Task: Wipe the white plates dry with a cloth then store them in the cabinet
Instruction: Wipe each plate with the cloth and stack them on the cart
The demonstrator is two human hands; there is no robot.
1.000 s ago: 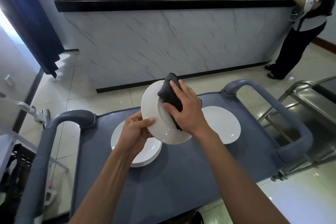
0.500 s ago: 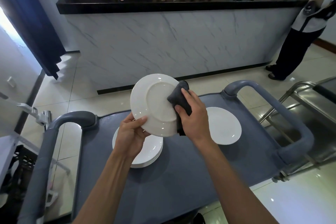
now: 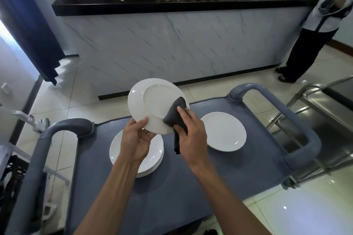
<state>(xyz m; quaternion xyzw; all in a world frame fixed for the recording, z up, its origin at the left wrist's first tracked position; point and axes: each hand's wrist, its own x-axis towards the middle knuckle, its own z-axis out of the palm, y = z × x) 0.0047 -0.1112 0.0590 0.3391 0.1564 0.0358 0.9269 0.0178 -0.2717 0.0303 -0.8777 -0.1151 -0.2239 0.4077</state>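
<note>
Plates in a stack sit at the left of your grey cart. Your left hand grips the lower rim of 1 tilted white plate raised above that stack, thumb on its face. Your right hand pinches a dark cloth against the plate's right edge. 1 more plate lies flat on the cart, to the right.

Present are one held white plate, one stack of white plates of indeterminate count, one single white plate, one dark cloth, and one grey cart.
</note>
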